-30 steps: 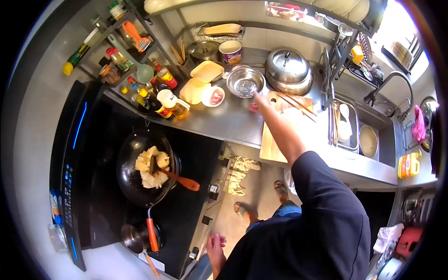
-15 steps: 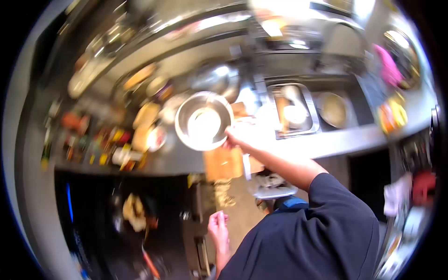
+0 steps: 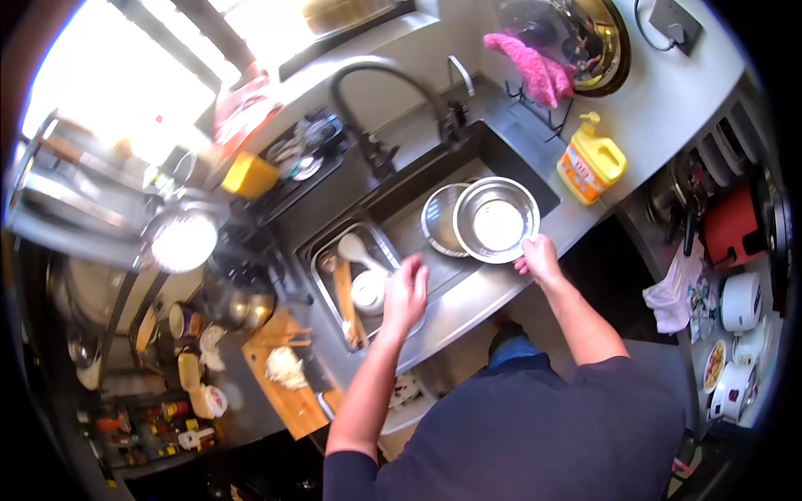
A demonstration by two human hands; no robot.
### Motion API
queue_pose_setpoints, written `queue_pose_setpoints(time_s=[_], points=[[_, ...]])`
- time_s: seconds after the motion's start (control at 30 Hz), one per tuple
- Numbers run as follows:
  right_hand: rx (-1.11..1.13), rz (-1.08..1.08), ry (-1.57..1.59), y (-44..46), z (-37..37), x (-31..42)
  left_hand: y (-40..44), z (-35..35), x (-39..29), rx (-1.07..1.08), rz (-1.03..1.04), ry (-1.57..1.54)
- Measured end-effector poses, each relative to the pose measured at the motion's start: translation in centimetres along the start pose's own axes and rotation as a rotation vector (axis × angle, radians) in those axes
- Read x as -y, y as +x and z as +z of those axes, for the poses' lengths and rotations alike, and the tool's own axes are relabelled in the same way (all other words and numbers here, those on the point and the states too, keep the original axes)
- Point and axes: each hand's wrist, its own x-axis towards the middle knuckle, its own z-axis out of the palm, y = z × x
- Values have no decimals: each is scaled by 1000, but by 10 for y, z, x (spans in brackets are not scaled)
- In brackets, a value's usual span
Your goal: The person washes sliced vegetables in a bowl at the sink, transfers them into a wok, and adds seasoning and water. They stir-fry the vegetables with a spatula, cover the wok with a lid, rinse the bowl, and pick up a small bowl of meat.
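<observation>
My right hand (image 3: 541, 260) grips the rim of a shiny steel bowl (image 3: 525, 207), holding it over the front right of the sink (image 3: 405, 213). The bowl partly covers another round metal bowl (image 3: 436, 219) that stands in the basin. My left hand (image 3: 407, 294) hovers over the left part of the sink with its fingers loosely bent and nothing visible in them. Beside it is a metal tray (image 3: 316, 265) holding a white ladle (image 3: 355, 249), a white cup-like item (image 3: 368, 292) and wooden utensils (image 3: 344, 292).
A black faucet (image 3: 344, 79) arches over the sink. To the right stands a yellow detergent bottle (image 3: 593, 163), near a pink cloth (image 3: 535, 68) and a large lid (image 3: 606, 42). At left lies a wooden cutting board (image 3: 280, 405) bearing a pale food heap (image 3: 286, 367).
My view has turned toward the sink. The steel bowl in my right hand has moved from above the counter by the cutting board to above the sink. My left hand has risen.
</observation>
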Motion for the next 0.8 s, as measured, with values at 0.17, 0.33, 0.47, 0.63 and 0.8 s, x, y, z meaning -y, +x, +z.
queue_pose_setpoints(time_s=[0.17,0.33,0.47,0.63,0.8], points=[[45,56,-84,92,-19,26,235,109,43,-66,142,232],[214,201,18,135,-27,36,359,145,52,-33,-100,309],[237,280,32,152,-25,36,387,158,67,75,75,211],[226,320,4,163,-27,39,386,159,54,143,46,126],[258,381,-15,174,-33,40,379,157,55,119,465,283]])
